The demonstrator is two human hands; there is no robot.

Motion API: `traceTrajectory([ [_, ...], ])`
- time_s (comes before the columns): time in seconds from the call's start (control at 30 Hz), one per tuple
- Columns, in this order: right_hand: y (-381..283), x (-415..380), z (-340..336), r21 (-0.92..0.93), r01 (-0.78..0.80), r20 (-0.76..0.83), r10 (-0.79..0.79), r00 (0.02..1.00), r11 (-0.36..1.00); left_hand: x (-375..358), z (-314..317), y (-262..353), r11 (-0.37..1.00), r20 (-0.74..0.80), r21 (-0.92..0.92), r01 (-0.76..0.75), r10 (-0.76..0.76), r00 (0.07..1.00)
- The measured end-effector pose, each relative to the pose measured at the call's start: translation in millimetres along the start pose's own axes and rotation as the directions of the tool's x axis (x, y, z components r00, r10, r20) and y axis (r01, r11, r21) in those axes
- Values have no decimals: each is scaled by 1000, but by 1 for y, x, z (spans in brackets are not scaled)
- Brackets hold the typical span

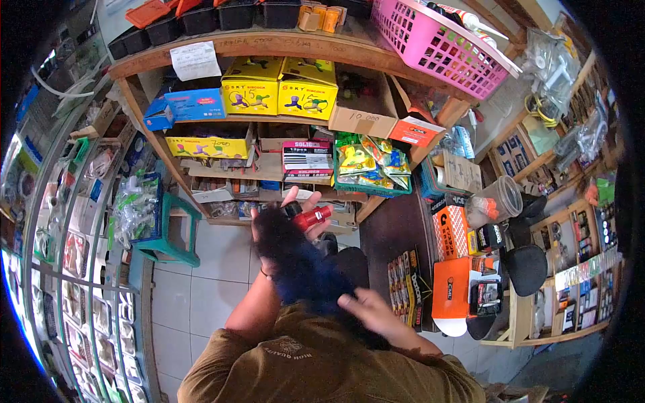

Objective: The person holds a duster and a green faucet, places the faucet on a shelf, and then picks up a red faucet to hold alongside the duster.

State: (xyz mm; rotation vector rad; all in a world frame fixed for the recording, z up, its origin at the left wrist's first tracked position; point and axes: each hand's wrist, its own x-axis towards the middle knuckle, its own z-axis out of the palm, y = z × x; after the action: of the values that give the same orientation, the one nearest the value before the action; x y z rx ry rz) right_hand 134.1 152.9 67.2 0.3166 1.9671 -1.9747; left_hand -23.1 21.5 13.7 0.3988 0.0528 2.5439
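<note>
My left hand (265, 248), palm up, holds a small red and black cylindrical piece (312, 219) across its fingers. I cannot make out its exact kind. A dark blue-black, cloth-like thing (295, 258) covers much of that palm and wrist, and its outline is blurred. It runs down towards my right hand (369, 310), closed with the thumb pressed on its lower edge; the other fingers are partly hidden. Both hands are in front of my brown shirt (302, 356).
Ahead stands a wooden shelf (269, 39) with yellow boxes (250, 91), a green basket (373, 190) of packets and a pink basket (437, 40) on top. Left are a green stool (176, 235) and a glass display case (80, 269). Orange boxes (450, 289) stand on the right.
</note>
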Motion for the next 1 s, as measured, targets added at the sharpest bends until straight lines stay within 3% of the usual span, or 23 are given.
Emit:
traceTrajectory([
  [0.03, -2, -1, -6, 117, -58, -117, 72, 990, 991, 0, 9, -1, 1000, -39, -6, 3, -3, 999],
  [0.07, 25, 3, -30, 302, 26, -50, -11, 999, 953, 0, 10, -2, 999, -92, -32, -22, 19, 996],
  [0.1, 34, 1, -29, 295, 26, -51, -11, 999, 955, 0, 11, -3, 997, -146, -57, -51, 42, 988],
  [0.17, 45, 0, -17, -149, 105, -37, -111, 993, 983, 2, 5, -9, 999, -83, -6, -45, 44, 996],
  [0.23, 11, -5, -7, -71, 180, 53, -176, 983, 981, 0, 7, -9, 998, -6, 53, 25, -25, 1000],
  [0.3, 9, -8, -18, 203, -62, -151, 94, 984, 977, -7, -8, -4, 999, -264, -37, 35, -43, 964],
  [0.33, 13, -7, -13, 334, 61, -218, 14, 976, 941, -7, -12, -3, 981, -112, -194, 12, -34, 993],
  [0.37, 19, -7, -10, 337, 65, -212, 9, 977, 939, -8, -13, -5, 983, -111, -186, 10, -31, 993],
  [0.43, 15, -6, 2, -139, 80, -13, -83, 996, 987, -5, 13, -12, 989, -162, 135, -52, 74, 984],
  [0.47, 5, -12, 6, -121, 22, 110, -8, 994, 992, -4, 14, -8, 990, -51, 140, 0, 7, 999],
  [0.5, 7, -8, 4, -116, 27, 113, -14, 994, 993, -6, 17, -5, 989, -51, 147, 1, 6, 999],
  [0.57, 15, -1, -9, -200, 109, -114, -133, 985, 974, -11, 25, 3, 993, -29, 113, -31, 35, 999],
  [0.6, -3, 0, -14, 86, -1, -207, 19, 978, 996, -14, 21, 13, 952, 13, -308, -1, 5, 1000],
  [0.63, -4, 1, -20, 388, 142, -160, -85, 983, 911, -15, 25, 11, 995, -73, 80, -64, 70, 995],
  [0.7, -6, 6, -12, 136, 51, -216, -21, 976, 989, -18, 21, 17, 992, -87, 104, -77, 86, 992],
  [0.73, 1, 10, -6, -277, -67, -150, 26, 988, 958, -16, 21, 18, 991, -58, 68, -119, 123, 991],
  [0.77, 12, 9, 11, -117, 67, 26, -65, 998, 991, -14, 21, 18, 987, -29, 28, -156, 157, 987],
  [0.83, 2, 7, 13, -199, 92, 141, -64, 988, 976, -13, 10, 24, 989, 25, 90, -117, 115, 993],
  [0.87, -16, 3, 15, -76, 33, -25, -35, 999, 997, -16, 14, 27, 991, -124, -32, -130, 125, 984],
  [0.9, -10, 15, 3, 29, -61, -75, 63, 995, 998, -20, 26, 29, 975, -274, -151, -161, 115, 955],
  [0.93, -3, 15, 0, 82, 5, -105, 3, 994, 997, -19, 5, 33, 986, 131, -158, -51, 72, 989],
  [0.97, -2, 15, 0, 133, 74, -140, -55, 989, 988, -20, 3, 32, 985, 129, -162, -59, 81, 988],
  [1.0, 10, 15, 6, -58, 112, -46, -115, 992, 992, -17, 17, 27, 994, 19, 7, -112, 112, 993],
])
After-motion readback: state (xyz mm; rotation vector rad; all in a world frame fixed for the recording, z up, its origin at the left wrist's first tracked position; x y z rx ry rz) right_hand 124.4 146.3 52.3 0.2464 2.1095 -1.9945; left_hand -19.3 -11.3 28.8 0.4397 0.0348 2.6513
